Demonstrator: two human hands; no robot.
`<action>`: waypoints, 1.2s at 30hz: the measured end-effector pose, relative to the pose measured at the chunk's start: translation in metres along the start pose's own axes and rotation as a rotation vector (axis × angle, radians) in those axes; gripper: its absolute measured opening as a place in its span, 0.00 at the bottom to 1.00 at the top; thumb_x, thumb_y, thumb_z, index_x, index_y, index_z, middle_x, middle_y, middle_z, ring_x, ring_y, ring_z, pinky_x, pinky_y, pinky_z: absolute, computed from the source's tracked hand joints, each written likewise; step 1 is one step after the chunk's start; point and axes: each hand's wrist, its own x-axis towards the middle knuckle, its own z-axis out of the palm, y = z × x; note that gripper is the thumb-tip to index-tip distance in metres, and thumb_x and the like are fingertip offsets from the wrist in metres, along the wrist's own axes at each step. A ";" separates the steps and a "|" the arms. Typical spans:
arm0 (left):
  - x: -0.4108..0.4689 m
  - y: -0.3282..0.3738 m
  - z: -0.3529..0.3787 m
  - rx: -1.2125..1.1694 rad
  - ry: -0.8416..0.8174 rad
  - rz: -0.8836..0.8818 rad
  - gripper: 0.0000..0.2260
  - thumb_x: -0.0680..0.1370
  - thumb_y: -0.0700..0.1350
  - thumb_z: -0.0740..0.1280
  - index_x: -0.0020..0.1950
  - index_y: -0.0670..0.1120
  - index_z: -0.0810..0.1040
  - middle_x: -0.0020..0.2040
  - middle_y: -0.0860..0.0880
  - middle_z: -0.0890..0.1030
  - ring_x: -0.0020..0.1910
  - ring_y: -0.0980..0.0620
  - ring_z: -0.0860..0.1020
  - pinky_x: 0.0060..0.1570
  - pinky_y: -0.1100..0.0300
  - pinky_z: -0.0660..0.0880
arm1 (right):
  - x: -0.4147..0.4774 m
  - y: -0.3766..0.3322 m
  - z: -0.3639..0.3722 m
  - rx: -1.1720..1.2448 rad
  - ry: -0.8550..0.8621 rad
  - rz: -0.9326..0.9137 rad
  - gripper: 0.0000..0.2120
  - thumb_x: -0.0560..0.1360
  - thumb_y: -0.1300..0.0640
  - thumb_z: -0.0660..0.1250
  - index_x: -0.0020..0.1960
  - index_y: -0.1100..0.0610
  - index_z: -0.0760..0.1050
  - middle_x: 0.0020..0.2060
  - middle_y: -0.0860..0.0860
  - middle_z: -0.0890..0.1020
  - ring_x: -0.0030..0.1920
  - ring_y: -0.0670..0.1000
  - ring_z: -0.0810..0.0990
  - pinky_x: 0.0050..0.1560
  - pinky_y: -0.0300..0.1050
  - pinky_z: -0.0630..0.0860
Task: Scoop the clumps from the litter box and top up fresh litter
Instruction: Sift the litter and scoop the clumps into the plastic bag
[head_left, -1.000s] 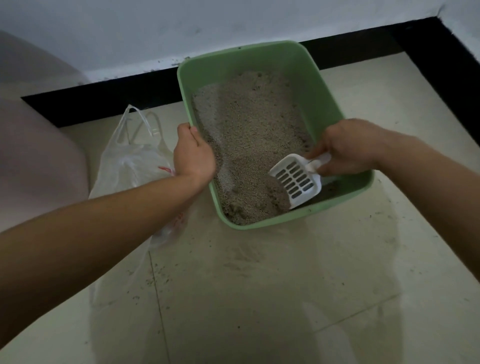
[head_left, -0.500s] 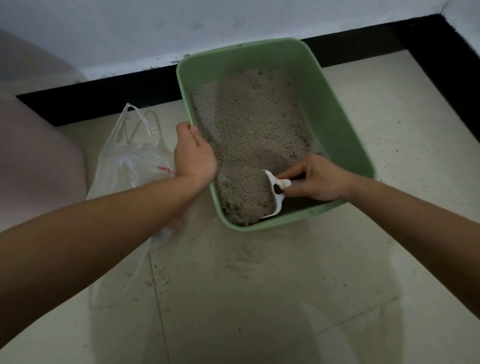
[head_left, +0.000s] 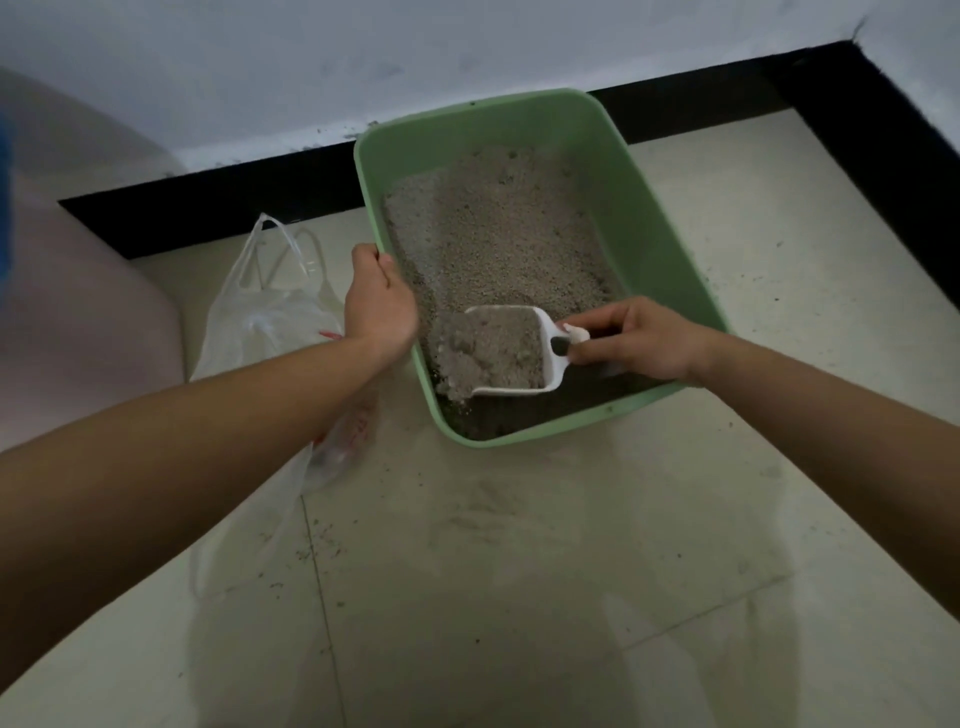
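The right hand (head_left: 644, 338) has its grip clenched on the short handle of the white litter scoop (head_left: 551, 358), fingers pinched round it just inside the litter box's near right corner. The scoop lies roughly level over the near end of the box, open mouth toward the left wall, heaped with grey litter and lumpy clumps (head_left: 483, 348). The left hand (head_left: 379, 306) grips the left rim of the green litter box (head_left: 649, 208), fingers curled over the edge.

Inside the box, loose litter (head_left: 493, 234) fills the far and middle parts; at the near end, below the scoop, the dark bottom shows through. Nothing stands between the scoop and the box's rim.

A clear plastic bag (head_left: 270, 312) lies on the floor just left of the box, partly under the left forearm, its handles pointing away. Stray grains (head_left: 311, 551) dot the pale floor tiles (head_left: 519, 571) on the near left of the box. Behind the box runs a black skirting strip (head_left: 208, 213) under a white wall (head_left: 363, 52). A pale pink rounded shape (head_left: 78, 312) sits well to the left of the box; what it is cannot be told.

One second ago the scoop was empty, slots showing. Half a second ago it was dug into the litter at the near end. Now it is up and loaded. The left hand has kept its place.
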 end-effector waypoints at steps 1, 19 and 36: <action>0.001 -0.001 -0.001 0.004 -0.015 -0.001 0.12 0.86 0.47 0.47 0.60 0.41 0.65 0.36 0.49 0.67 0.32 0.53 0.66 0.32 0.54 0.61 | -0.002 -0.001 0.000 0.014 0.041 -0.005 0.13 0.74 0.57 0.73 0.52 0.39 0.82 0.52 0.47 0.86 0.51 0.47 0.82 0.51 0.49 0.81; 0.007 -0.013 -0.017 0.158 -0.193 -0.022 0.16 0.84 0.49 0.51 0.55 0.39 0.71 0.51 0.37 0.78 0.50 0.36 0.78 0.50 0.46 0.76 | -0.039 -0.020 0.011 0.038 0.507 -0.078 0.11 0.75 0.54 0.74 0.56 0.45 0.83 0.38 0.49 0.86 0.34 0.40 0.75 0.37 0.35 0.72; 0.007 -0.011 -0.017 0.203 -0.191 -0.011 0.15 0.84 0.49 0.51 0.54 0.39 0.71 0.51 0.36 0.78 0.50 0.36 0.79 0.51 0.44 0.78 | -0.040 -0.015 0.019 -0.175 0.503 -0.068 0.12 0.76 0.51 0.71 0.59 0.43 0.81 0.30 0.38 0.82 0.28 0.36 0.73 0.33 0.31 0.69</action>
